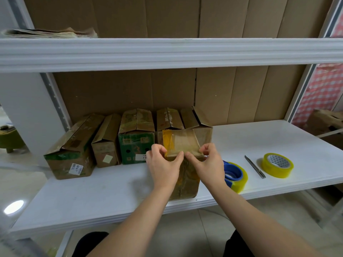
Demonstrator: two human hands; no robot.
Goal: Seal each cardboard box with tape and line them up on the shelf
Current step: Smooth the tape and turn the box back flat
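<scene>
While both hands pinch: left grip, right grip hold box flap edge.

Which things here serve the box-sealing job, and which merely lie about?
Job: front box, left hand, right hand, four boxes behind, blue-cored tape roll, yellow tape roll, knife.
Lying about: paper stack on upper shelf.

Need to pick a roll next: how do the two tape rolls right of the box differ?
The near tape roll holds a blue dispenser in its core and sits partly behind the right hand; the far tape roll shows a bare printed white core and sits in full view, beyond the utility knife. Both are yellowish-clear and lie flat on the shelf.
</scene>
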